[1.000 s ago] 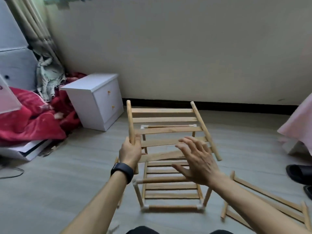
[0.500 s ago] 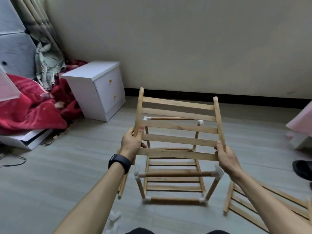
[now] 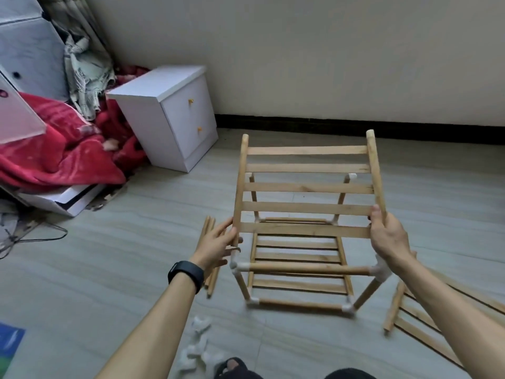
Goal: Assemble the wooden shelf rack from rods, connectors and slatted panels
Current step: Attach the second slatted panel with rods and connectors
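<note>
While half a second ago the left hand [image 3: 216,247] was clenched round the side rail, its grip is now released: the fingers lie straight against the lower end of the left rail of the pale wooden slatted panel [image 3: 307,188]. The right hand [image 3: 388,239] keeps its grip curled round the right rail, near the lowest slat. The panel, five flat slats between two round rails, sits squarer than before at the centre of the frame, tilted above the partly built rack frame [image 3: 300,269] of round wooden rods and white plastic connectors [image 3: 382,272] standing on the grey plank-patterned floor [image 3: 136,255]. Thin loose rods [image 3: 207,228] lie on the floor behind the left hand. A second panel [image 3: 410,324] lies flat at lower right. A smooth white two-drawer nightstand [image 3: 169,116] and a rumpled red blanket [image 3: 60,149] fill the upper left.
</note>
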`<state>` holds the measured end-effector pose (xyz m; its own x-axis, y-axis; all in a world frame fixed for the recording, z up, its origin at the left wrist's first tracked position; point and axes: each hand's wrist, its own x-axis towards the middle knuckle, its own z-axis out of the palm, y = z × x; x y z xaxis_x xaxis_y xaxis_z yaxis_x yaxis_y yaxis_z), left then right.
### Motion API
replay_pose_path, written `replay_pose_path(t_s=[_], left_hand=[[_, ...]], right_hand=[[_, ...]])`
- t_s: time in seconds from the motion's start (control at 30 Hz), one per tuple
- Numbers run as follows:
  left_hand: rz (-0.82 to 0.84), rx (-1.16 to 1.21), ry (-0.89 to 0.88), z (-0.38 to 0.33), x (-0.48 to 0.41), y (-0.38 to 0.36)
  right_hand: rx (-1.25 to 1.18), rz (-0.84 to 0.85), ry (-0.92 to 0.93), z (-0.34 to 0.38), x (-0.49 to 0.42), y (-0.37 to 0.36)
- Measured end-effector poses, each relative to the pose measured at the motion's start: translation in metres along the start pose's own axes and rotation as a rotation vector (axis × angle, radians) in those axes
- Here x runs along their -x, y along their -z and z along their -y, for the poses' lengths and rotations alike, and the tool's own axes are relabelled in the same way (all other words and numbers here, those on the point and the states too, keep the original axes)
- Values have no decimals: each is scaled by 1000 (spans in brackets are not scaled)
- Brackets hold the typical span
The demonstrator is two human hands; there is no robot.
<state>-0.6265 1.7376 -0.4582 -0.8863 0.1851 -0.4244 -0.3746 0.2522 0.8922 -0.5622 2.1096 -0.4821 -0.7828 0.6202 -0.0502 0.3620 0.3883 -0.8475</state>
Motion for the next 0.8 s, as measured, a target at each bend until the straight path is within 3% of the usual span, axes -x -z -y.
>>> replay_pose_path(t_s=[0.3, 0.57, 0.67, 0.8], left_hand=[[-37, 277, 17, 28, -8, -12], [-73, 307, 30, 33, 0, -22], [-151, 257, 23, 33, 3, -29], [-381, 74, -40, 34, 2, -60]], right_hand=[[5, 41, 4, -7, -4, -9], [37, 56, -16, -10, -8, -11], [12, 64, -55, -10, -12, -13], [-77, 116, -118, -9, -14, -12]])
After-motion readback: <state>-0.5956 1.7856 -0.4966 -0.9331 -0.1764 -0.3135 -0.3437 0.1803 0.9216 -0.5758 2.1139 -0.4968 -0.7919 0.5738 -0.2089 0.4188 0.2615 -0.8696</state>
